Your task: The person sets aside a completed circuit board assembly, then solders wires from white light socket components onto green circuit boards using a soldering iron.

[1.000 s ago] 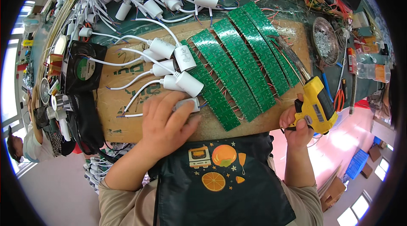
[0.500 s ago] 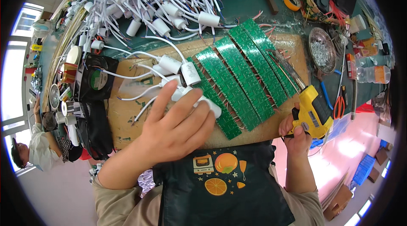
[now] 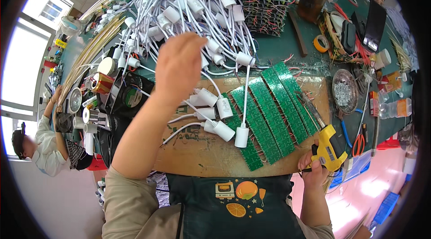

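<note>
1. Two bare hands are at work over a green table (image 3: 278, 50) that carries a brown cardboard sheet (image 3: 211, 153).
2. The left hand (image 3: 179, 66) is raised over the far pile of white lamp sockets (image 3: 197, 1). Its fingers point down into the pile; the grip is seen from the back, so I cannot tell if it holds a cable.
3. One white socket on a cable (image 3: 241, 135) hangs down to the near part of the cardboard, and its lower end lies on a green board.
4. Three more white sockets (image 3: 215, 104) lie on the cardboard, just left of it.
5. Several green circuit boards (image 3: 274, 109) lie side by side on the right part of the cardboard.
6. The right hand (image 3: 314, 171) is closed around the handle of a yellow glue gun (image 3: 330, 149) at the near right edge of the cardboard.
</note>
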{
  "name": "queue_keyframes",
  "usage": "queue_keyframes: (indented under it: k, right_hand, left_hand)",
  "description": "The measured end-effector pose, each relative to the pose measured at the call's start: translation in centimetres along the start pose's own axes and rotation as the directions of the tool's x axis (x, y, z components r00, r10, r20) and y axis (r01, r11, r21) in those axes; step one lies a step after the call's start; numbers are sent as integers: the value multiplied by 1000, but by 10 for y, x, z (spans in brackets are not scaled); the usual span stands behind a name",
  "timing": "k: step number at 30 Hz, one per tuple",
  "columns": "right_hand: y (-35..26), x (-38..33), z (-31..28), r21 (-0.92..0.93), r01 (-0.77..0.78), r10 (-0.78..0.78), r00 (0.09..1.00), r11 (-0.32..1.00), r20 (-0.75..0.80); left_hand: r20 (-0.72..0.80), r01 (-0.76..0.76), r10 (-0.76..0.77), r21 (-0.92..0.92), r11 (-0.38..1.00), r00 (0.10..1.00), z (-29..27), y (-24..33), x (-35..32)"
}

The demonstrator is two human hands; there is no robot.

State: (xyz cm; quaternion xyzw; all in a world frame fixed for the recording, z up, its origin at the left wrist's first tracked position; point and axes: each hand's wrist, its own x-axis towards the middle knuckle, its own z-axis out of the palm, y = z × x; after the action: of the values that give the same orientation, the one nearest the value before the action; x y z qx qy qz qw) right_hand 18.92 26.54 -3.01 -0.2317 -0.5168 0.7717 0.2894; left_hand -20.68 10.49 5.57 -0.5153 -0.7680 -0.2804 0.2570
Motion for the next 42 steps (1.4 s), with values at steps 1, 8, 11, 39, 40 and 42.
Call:
queue_keyframes:
  k: [1,8,11,39,40,42]
  right_hand:
    - [0,1,1,-8,6,-6,1000,1000,3]
    - [-3,4,9,12,22,-21,999,1000,-26]
    - [-2,4,8,6,32,-32,999,999,-13]
    - [-2,3,11,62,8,-4,998,998,-56]
    - [-2,3,11,56,16,-12,998,998,-67]
    - [-3,2,11,70,5,0,998,998,-70]
  left_hand:
    - [-56,9,-4,95,995,998,-2,-13,10]
    - [-157,15,19,215,977,987,-3,-58,60]
    - [-227,158,-132,101,982,965,-2,-68,86]
    - [371,126,-144,72,989,918,20,-117,295]
    - [351,33,-72,116,993,934,28,-111,300]
    - [403,162,-186,93,982,896,46,-89,308]
